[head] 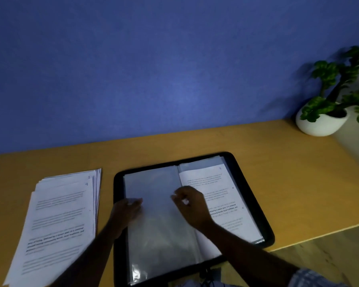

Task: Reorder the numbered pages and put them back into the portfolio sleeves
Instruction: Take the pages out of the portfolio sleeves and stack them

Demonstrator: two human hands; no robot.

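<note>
Left hand (129, 210) presses sleeve (160, 228); right hand (192, 206) (curled) pinches.

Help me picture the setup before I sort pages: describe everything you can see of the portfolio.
The portfolio is a black-rimmed case with rounded corners, lying open and flat on the wooden table. Glossy clear plastic sleeves fill it. The left sleeve looks empty, and the right one holds a printed page marked 8 in its top corner. The left hand rests on the left sleeve. The right hand, fingers curled, sits at the centre fold; whether it pinches a sleeve is unclear.
</note>
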